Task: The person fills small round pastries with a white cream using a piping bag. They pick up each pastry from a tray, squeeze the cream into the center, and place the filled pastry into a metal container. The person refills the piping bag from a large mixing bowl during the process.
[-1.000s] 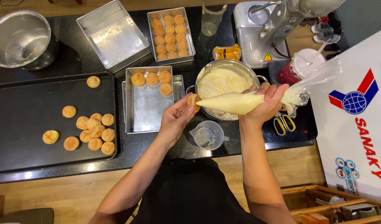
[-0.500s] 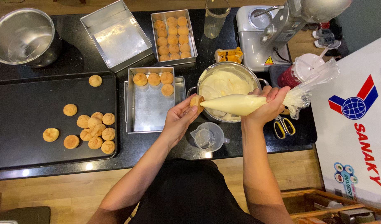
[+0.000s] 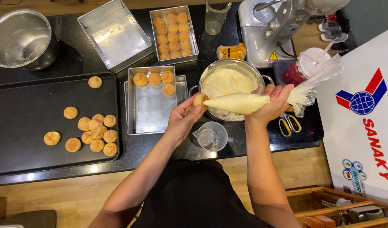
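My left hand point(image 3: 183, 118) holds a small round golden puff point(image 3: 199, 100) at its fingertips. My right hand point(image 3: 273, 103) grips a clear piping bag point(image 3: 238, 103) full of pale cream, lying level, its tip pushed against the puff. Both are over the near edge of a metal bowl of cream point(image 3: 227, 80). To the left a shallow metal tray point(image 3: 153, 103) carries several puffs along its far end. Further left, a black baking sheet point(image 3: 16, 135) bears several loose puffs point(image 3: 96, 131).
A metal tin of puffs in rows point(image 3: 173, 31), an empty square tin point(image 3: 115, 36), a steel pot point(image 3: 20, 40) and a stand mixer point(image 3: 282, 25) line the back. A clear measuring cup point(image 3: 211, 137) and scissors point(image 3: 289, 123) lie near the counter's front edge. A white box point(image 3: 363, 118) stands right.
Both hands with the puff and piping bag have shifted slightly; the bag's tip stays at the puff. Nothing else moved.
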